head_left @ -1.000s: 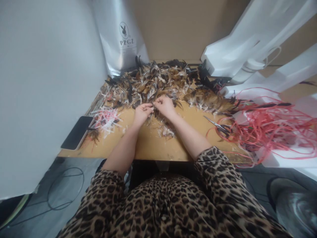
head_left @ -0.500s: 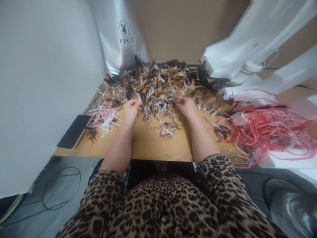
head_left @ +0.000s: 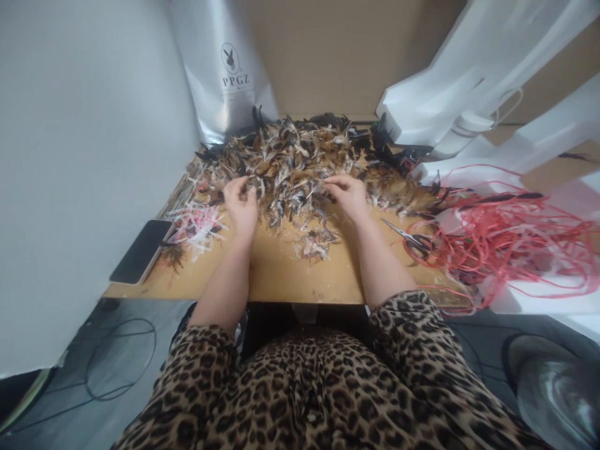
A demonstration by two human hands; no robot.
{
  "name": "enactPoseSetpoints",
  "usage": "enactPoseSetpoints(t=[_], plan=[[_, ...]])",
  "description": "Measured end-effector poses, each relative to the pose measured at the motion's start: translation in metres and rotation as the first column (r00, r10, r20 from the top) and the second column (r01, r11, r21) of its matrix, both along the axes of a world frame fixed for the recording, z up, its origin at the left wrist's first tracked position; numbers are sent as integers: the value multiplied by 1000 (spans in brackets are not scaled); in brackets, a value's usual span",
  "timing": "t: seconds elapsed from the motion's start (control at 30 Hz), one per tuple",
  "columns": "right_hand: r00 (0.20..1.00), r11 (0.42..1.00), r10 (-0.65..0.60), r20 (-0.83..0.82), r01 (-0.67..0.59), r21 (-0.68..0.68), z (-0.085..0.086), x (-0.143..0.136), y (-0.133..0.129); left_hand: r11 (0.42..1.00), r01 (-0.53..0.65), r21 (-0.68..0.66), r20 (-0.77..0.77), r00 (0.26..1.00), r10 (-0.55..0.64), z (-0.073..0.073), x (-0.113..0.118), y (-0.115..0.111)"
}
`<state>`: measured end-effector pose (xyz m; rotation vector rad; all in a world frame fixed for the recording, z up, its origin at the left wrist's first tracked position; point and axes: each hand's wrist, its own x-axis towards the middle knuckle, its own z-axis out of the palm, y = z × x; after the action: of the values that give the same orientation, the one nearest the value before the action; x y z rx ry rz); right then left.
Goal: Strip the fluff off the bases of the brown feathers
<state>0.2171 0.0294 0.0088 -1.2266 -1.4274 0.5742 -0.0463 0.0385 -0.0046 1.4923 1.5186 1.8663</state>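
A wide heap of brown, black and white feathers (head_left: 293,153) covers the back of the wooden table. At the heap's left front, my left hand (head_left: 241,203) has its thumb and fingers apart, with nothing seen between them. My right hand (head_left: 347,195) is at the front right of the heap, fingertips pinched on a feather (head_left: 312,192) whose pale quill points left. A small clump of feather scraps (head_left: 315,244) lies in front of the heap, between my forearms.
A phone (head_left: 142,251) lies at the left edge beside red and white strips (head_left: 199,225). Scissors (head_left: 409,237) rest right of my right forearm, near tangled red string (head_left: 520,240). A silver bag (head_left: 225,69) stands behind.
My left hand has opened its pinch and moved slightly left. My right hand has shifted a little up and left, its fingers now stretched toward the heap's middle.
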Motion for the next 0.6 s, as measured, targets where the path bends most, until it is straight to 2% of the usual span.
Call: enactPoseSetpoints(t=[0.03,0.07,0.1,0.17,0.23,0.3,0.37,0.47,0.6], plan=[[996,998,53,-75,-55,-24,2,-5,-2,991,129,-20,3,992,-129,2,7,-6],[987,995,90,-136,-96,-38,3,-10,-3,960,272,-72,53,962,-269,2,14,-11],[978,991,114,-175,-124,-44,4,-14,-4,901,409,-144,146,909,-389,3,21,-16],[973,989,135,-187,-143,-31,4,-20,-6,710,652,-267,348,752,-560,2,31,-22],[980,989,145,-133,-145,12,3,-25,-6,527,788,-319,541,608,-582,1,36,-25],[986,987,153,-69,-149,66,0,-29,-6,396,856,-331,645,512,-568,2,37,-27],[986,980,166,-20,-163,118,-3,-32,-5,335,892,-304,700,448,-557,3,37,-29],[983,968,176,52,-183,173,-6,-36,-6,303,919,-250,743,383,-548,6,36,-32],[981,966,162,111,-181,184,-6,-39,-9,290,923,-252,738,377,-559,8,36,-34]])
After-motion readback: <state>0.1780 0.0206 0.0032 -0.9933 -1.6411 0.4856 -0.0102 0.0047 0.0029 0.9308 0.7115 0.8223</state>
